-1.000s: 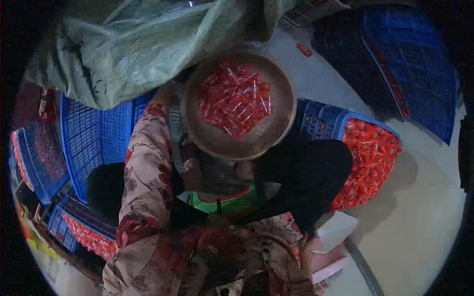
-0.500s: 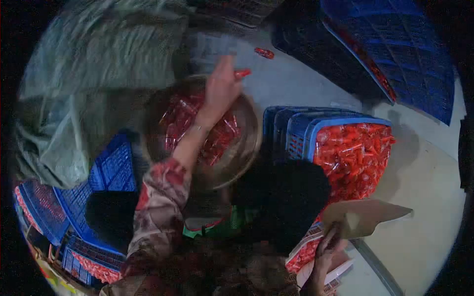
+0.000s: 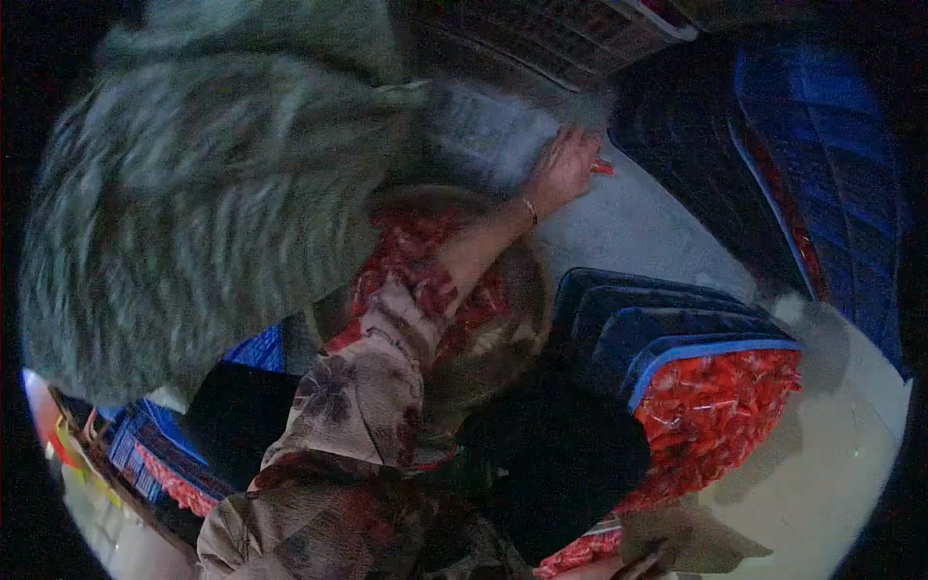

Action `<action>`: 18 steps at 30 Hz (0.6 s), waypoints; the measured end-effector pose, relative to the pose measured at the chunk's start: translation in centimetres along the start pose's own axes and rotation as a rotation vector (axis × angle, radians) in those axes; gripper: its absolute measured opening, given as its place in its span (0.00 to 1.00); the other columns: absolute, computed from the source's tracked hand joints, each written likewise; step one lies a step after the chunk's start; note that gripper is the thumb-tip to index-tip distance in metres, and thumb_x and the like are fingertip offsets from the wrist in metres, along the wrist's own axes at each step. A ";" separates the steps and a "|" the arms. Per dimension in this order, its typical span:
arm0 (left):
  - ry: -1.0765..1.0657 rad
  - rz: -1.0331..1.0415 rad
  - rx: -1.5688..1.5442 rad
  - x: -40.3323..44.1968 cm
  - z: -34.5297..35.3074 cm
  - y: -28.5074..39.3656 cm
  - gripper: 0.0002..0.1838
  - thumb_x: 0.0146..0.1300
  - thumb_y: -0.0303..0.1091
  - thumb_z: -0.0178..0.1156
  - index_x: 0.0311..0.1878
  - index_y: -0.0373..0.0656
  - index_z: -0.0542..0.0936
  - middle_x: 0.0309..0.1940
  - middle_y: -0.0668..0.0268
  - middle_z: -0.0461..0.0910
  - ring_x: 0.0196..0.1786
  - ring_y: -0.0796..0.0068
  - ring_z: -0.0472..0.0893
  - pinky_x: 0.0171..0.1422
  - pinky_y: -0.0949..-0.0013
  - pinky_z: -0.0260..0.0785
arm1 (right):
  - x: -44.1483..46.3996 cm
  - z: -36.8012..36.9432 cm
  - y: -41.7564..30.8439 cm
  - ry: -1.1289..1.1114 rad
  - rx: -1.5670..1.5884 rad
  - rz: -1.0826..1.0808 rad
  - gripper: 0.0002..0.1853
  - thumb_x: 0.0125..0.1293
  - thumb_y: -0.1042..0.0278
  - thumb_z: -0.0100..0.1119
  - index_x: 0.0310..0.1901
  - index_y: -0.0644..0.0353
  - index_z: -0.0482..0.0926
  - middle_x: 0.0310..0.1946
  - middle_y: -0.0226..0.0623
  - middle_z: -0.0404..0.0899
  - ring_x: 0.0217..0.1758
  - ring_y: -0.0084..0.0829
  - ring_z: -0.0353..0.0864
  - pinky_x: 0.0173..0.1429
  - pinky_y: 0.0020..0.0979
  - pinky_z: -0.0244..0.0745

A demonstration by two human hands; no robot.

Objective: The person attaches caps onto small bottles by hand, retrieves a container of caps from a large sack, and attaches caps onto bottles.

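Observation:
My left hand (image 3: 568, 166) reaches past the far rim of a round metal bowl (image 3: 543, 290), down by the floor. A small red wrapped packet (image 3: 602, 167) shows at its fingers, which look closed on it, though blur softens them. Many similar red packets (image 3: 411, 237) fill part of the bowl beneath my forearm. At the bottom right, my right hand (image 3: 650, 563) grips a brown piece of cardboard (image 3: 691, 536) by its edge; the view's border cuts off part of this hand.
Right of the bowl, a tipped stack of blue baskets (image 3: 667, 333) has red packets (image 3: 720, 406) at its mouth. Larger dark blue crates (image 3: 822, 145) stand at upper right. A greenish cloth cover (image 3: 213, 213) bulks at left. More packets in a basket (image 3: 174, 478) lie lower left.
My view has shifted, so the bowl and baskets appear lower and further right. My left hand has moved from above the bowl out over the floor, where a loose packet lay. My right hand still holds the cardboard.

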State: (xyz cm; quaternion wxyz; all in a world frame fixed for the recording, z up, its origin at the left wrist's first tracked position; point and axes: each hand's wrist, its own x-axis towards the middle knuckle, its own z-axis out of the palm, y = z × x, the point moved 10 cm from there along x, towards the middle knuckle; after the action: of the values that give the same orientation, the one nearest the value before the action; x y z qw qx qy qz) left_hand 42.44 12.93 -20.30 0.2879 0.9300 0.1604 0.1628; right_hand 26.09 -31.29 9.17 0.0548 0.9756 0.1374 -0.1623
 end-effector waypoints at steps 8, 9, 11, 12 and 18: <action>-0.349 -0.671 -0.057 -24.0 -14.6 0.9 0.46 0.46 0.43 0.72 0.66 0.40 0.61 0.56 0.41 0.67 0.62 0.45 0.69 0.64 0.52 0.63 | 3.0 -5.4 -6.9 -0.064 -0.027 -0.382 0.26 0.59 0.80 0.55 0.62 0.67 0.67 0.37 0.47 0.79 0.38 0.40 0.80 0.44 0.38 0.75; -0.398 -0.745 0.125 -26.1 -15.9 1.5 0.58 0.41 0.48 0.77 0.73 0.41 0.53 0.63 0.39 0.61 0.68 0.45 0.64 0.70 0.53 0.59 | 2.7 -6.4 -9.6 -0.090 -0.048 -0.487 0.27 0.59 0.80 0.55 0.62 0.67 0.67 0.36 0.47 0.79 0.37 0.41 0.80 0.43 0.38 0.76; -0.200 -0.520 -0.331 -25.1 -20.0 7.3 0.75 0.33 0.51 0.81 0.77 0.43 0.37 0.73 0.40 0.46 0.76 0.50 0.51 0.78 0.55 0.46 | 0.5 -8.1 -15.9 -0.105 -0.067 -0.753 0.27 0.58 0.80 0.56 0.62 0.67 0.67 0.34 0.47 0.80 0.35 0.41 0.81 0.41 0.39 0.77; -0.098 -0.340 -0.666 -24.6 -23.1 11.2 0.75 0.34 0.51 0.81 0.77 0.43 0.36 0.74 0.41 0.45 0.76 0.51 0.50 0.78 0.54 0.46 | -1.8 -8.8 -19.1 -0.073 -0.052 -0.907 0.28 0.55 0.80 0.56 0.61 0.66 0.67 0.29 0.45 0.78 0.31 0.42 0.80 0.36 0.41 0.74; 0.330 -0.399 -1.402 -29.7 -34.9 22.5 0.32 0.60 0.29 0.60 0.68 0.34 0.62 0.61 0.60 0.71 0.62 0.73 0.70 0.66 0.65 0.64 | -11.4 -9.2 -27.4 0.056 -0.101 -1.220 0.26 0.52 0.76 0.58 0.56 0.67 0.68 0.17 0.43 0.75 0.19 0.46 0.78 0.26 0.45 0.72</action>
State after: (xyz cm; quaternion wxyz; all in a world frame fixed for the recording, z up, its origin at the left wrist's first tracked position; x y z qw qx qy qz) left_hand 6.63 0.57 13.94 0.8095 0.4452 0.2257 0.3092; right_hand 10.67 -6.52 19.93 -0.0054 0.7209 0.6803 -0.1321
